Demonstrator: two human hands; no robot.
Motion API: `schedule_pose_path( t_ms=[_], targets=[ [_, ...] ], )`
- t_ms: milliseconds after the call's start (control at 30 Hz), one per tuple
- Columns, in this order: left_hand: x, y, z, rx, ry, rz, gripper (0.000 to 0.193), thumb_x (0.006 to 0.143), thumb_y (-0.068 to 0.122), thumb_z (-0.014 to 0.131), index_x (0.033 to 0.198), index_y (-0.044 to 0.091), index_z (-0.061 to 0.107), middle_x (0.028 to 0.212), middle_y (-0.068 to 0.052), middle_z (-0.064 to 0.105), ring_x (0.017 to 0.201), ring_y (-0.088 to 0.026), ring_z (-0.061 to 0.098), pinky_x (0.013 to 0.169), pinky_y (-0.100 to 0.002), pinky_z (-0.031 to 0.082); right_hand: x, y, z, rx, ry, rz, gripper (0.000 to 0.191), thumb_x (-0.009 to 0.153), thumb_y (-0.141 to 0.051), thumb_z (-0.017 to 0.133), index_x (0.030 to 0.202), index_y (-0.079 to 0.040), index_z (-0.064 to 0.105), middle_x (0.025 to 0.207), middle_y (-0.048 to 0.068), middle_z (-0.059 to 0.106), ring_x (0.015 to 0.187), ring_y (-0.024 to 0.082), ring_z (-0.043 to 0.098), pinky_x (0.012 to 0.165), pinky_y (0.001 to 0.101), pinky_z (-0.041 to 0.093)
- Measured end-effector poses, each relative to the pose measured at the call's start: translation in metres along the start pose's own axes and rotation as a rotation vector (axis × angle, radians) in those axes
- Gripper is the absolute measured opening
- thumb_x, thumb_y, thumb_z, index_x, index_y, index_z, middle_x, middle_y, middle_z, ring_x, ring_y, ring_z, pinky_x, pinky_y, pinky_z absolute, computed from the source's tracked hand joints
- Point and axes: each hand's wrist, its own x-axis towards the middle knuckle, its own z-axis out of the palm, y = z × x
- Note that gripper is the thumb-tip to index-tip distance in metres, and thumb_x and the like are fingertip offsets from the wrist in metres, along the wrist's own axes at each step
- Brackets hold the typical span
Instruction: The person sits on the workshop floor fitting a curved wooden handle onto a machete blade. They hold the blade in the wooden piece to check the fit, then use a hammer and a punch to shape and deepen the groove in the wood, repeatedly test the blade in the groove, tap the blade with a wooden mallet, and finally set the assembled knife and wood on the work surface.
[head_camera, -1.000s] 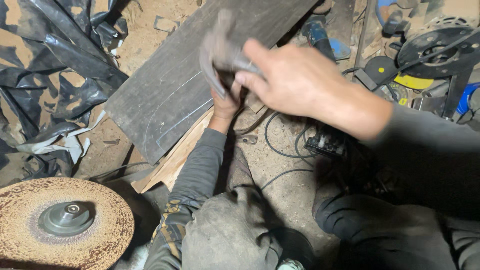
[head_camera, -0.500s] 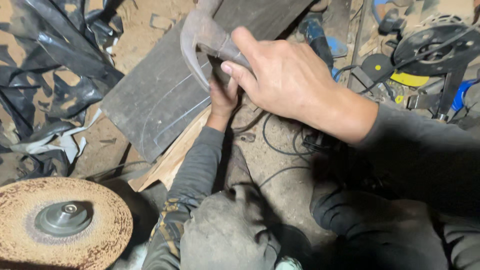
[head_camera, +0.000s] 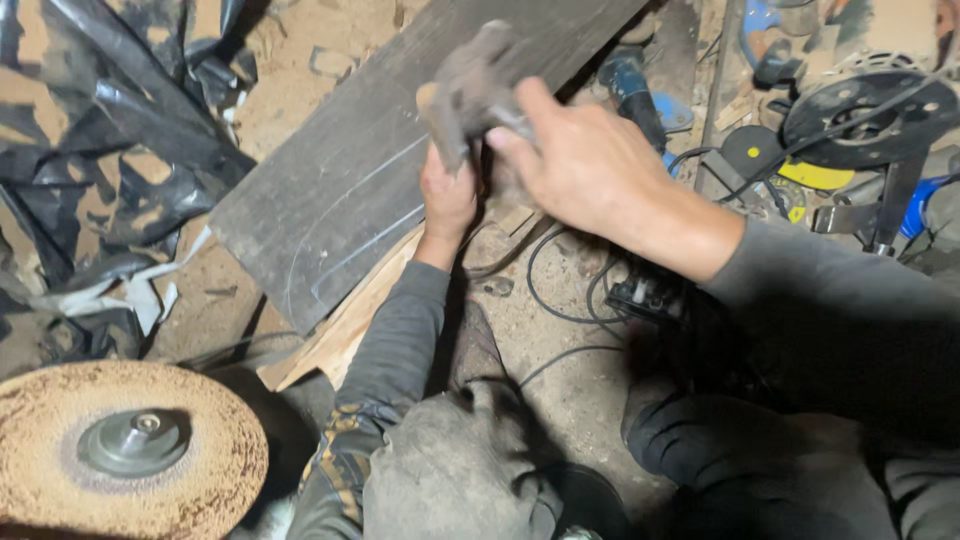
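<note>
Two hands, one dark board, one fibrous buffing wheel, one angle grinder.

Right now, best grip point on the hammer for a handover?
Judging by its pose, take the hammer by its grey head end, from the upper left. The right hand covers the handle from the right and the left hand sits below, so only the head is free.

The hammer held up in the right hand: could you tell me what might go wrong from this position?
The hammer hangs close above the left hand, which rests at the edge of the dark board; a stray blow could strike those fingers. The board lies tilted on a lighter wooden plank, so it may shift under a blow. Loose black cables run across the dirt floor beside the knees and could snag.
</note>
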Motion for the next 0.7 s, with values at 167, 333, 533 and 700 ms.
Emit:
schedule_pose_path(
  t_ms=[167, 333, 533, 700],
  targets=[
    [0.002, 0.005, 0.004, -0.249, -0.024, -0.354, 0.017, 0.104, 0.017, 0.069, 0.109, 0.004, 0.059, 0.073, 0.001, 0.057, 0.056, -0.008, 0.053, 0.049, -0.027, 0.043, -0.028, 0.039, 0.058, 0.068, -0.303, 0.362, 0.044, 0.106, -0.043, 0.039, 0.131, -0.006, 0.040, 0.069, 0.021, 0.067, 0.057, 0.044, 0.065, 0.054, 0.0587, 0.052],
    [0.007, 0.011, 0.003, -0.258, 0.002, -0.399, 0.020, 0.102, 0.018, 0.068, 0.114, 0.005, 0.058, 0.069, 0.003, 0.056, 0.051, -0.007, 0.052, 0.046, -0.027, 0.043, -0.054, 0.065, 0.109, -0.162, -0.384, 0.101, 0.039, 0.104, -0.041, 0.043, 0.120, -0.006, 0.045, 0.080, 0.023, 0.071, 0.074, 0.046, 0.069, 0.069, 0.0582, 0.054],
    [0.020, 0.021, 0.006, -0.307, -0.022, -0.441, 0.032, 0.100, 0.022, 0.067, 0.127, 0.009, 0.057, 0.064, 0.003, 0.052, 0.048, -0.006, 0.046, 0.042, -0.026, 0.038, -0.051, 0.068, 0.118, -0.226, -0.422, 0.147, 0.035, 0.102, -0.039, 0.049, 0.114, -0.007, 0.047, 0.086, 0.022, 0.073, 0.081, 0.045, 0.072, 0.074, 0.0558, 0.056],
    [0.030, 0.022, 0.009, -0.062, -0.212, -0.339, 0.037, 0.107, 0.029, 0.069, 0.137, 0.011, 0.058, 0.071, 0.004, 0.055, 0.056, -0.006, 0.048, 0.049, -0.025, 0.041, -0.049, 0.059, 0.112, -0.256, -0.430, 0.163, 0.036, 0.102, -0.040, 0.050, 0.116, -0.006, 0.047, 0.087, 0.022, 0.073, 0.081, 0.044, 0.072, 0.074, 0.0543, 0.057]
  ],
)
